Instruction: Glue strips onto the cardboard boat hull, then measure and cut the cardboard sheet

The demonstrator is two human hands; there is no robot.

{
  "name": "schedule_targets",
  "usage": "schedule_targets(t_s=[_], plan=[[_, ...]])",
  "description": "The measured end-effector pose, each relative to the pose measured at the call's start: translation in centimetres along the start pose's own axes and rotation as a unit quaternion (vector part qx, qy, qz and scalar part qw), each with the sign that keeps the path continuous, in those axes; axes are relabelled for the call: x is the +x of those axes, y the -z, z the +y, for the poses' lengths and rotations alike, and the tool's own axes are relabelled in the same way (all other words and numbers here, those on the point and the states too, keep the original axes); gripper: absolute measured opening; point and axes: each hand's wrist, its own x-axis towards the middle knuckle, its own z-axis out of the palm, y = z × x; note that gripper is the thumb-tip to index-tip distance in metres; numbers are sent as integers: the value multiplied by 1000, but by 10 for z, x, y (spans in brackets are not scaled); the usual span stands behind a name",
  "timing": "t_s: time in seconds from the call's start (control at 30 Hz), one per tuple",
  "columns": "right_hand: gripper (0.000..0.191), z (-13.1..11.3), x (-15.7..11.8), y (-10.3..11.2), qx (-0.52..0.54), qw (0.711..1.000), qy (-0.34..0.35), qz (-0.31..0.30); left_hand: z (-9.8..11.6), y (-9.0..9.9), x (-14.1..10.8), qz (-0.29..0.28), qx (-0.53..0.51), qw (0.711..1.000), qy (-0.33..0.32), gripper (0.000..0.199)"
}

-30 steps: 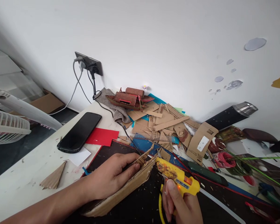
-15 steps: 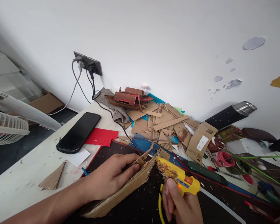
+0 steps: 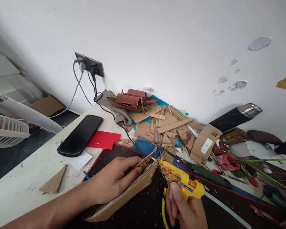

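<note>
Just above the dark mat (image 3: 135, 211), at the near middle of your view, the long cardboard piece (image 3: 126, 194) slants from lower left to upper right, its far end coming to a point. Your left hand (image 3: 111, 179) lies over its near and middle part, thumb and fingers closed narrow on the upper edge. To the right of the piece, your right hand (image 3: 189, 211) has its fingers wrapped around the yellow glue gun (image 3: 173, 174); whether one of them presses the trigger, you cannot tell from here. The nozzle end is at or just beside the cardboard piece's pointed end, and a pale glue stick (image 3: 225, 206) runs out of the gun's back, away from the piece.

The step in hand looks like gluing at that pointed end. The next move calls for a firm left grip, a small, slow shift of the nozzle along the edge, and your left fingertips well clear of the hot tip.

Left of the cardboard piece, on the counter (image 3: 16, 198), lie a cardboard triangle (image 3: 54, 181), then a red sheet (image 3: 105, 140) beside a black phone (image 3: 79, 135). Beyond its pointed end spreads a heap of cardboard scraps (image 3: 169, 124), with two model boats (image 3: 128, 101) behind, near the wall (image 3: 157, 41).
</note>
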Motion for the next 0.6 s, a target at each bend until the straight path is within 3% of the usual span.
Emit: schedule_targets(t_s=[0.6], plan=[[74,3,-1,0,-1,1000,-12,-11,0,0,0,-1,-5,1000,2,37]])
